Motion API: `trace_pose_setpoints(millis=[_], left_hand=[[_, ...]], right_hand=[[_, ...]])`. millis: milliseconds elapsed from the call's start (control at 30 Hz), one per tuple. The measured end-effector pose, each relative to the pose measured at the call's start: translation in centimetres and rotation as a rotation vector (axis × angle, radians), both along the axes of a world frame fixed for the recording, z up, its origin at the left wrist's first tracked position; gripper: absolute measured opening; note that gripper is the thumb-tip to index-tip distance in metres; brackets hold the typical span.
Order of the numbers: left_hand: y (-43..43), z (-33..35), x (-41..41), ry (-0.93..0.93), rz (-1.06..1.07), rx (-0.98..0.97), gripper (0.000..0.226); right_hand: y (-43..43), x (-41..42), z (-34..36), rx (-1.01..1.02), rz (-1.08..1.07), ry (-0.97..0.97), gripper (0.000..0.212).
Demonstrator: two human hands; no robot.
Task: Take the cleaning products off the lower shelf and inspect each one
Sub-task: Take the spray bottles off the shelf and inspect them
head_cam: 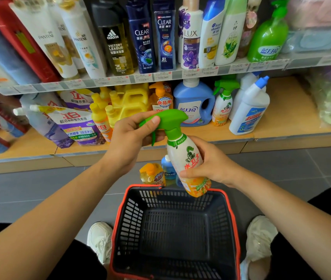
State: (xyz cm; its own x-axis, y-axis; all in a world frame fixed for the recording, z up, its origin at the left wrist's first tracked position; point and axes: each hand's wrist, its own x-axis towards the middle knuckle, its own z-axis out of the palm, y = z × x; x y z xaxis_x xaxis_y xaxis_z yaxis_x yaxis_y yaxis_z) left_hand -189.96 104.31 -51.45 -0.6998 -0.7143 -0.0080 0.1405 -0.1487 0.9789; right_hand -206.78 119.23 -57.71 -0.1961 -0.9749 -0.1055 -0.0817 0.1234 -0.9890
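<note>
A white and orange spray bottle (189,158) with a green trigger head is held tilted in front of the lower shelf (281,110). My left hand (132,138) grips the green head, thumb on top. My right hand (211,162) is curled round the bottle's body. On the lower shelf stand a matching spray bottle (224,104), a blue detergent jug (194,104), white bottles with blue caps (249,110), yellow bottles (124,104) and purple refill pouches (73,122).
A dark basket with a red rim (118,223) sits on the grey floor between my white shoes. An orange bottle (152,174) and a blue bottle (168,168) stand on the floor behind it. Shampoo bottles fill the upper shelf (160,76).
</note>
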Motion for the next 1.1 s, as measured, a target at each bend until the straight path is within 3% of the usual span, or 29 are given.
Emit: trace_pose_setpoints(millis=[100, 200, 300, 467, 700, 900, 1100], left_hand=[[0.1, 0.3, -0.3, -0.025, 0.087, -0.064, 0.034], [-0.3, 0.2, -0.2, -0.226, 0.289, -0.387, 0.042], [0.6, -0.1, 0.1, -0.317, 0.506, -0.536, 0.041], [3.1, -1.8, -0.7, -0.325, 0.282, -0.394, 0.022], [3.7, -1.9, -1.6, -0.079, 0.149, -0.001, 0.014], [4.1, -1.8, -1.8, -0.124, 0.282, -0.177, 0.010], [3.8, -2.0, -1.6, -0.265, 0.427, -0.225, 0.032]], right_hand=[[-0.3, 0.8, 0.2, -0.049, -0.072, -0.021, 0.083], [-0.5, 2.0, 0.0, -0.068, -0.154, 0.000, 0.083], [-0.6, 3.0, -0.2, -0.049, -0.288, 0.096, 0.082], [-0.6, 3.8, -0.3, -0.037, -0.409, 0.154, 0.083], [-0.5, 4.8, -0.1, -0.074, -0.302, 0.072, 0.085], [-0.3, 6.2, 0.1, -0.100, -0.361, 0.208, 0.069], [0.0, 6.3, 0.3, -0.114, -0.413, 0.389, 0.069]])
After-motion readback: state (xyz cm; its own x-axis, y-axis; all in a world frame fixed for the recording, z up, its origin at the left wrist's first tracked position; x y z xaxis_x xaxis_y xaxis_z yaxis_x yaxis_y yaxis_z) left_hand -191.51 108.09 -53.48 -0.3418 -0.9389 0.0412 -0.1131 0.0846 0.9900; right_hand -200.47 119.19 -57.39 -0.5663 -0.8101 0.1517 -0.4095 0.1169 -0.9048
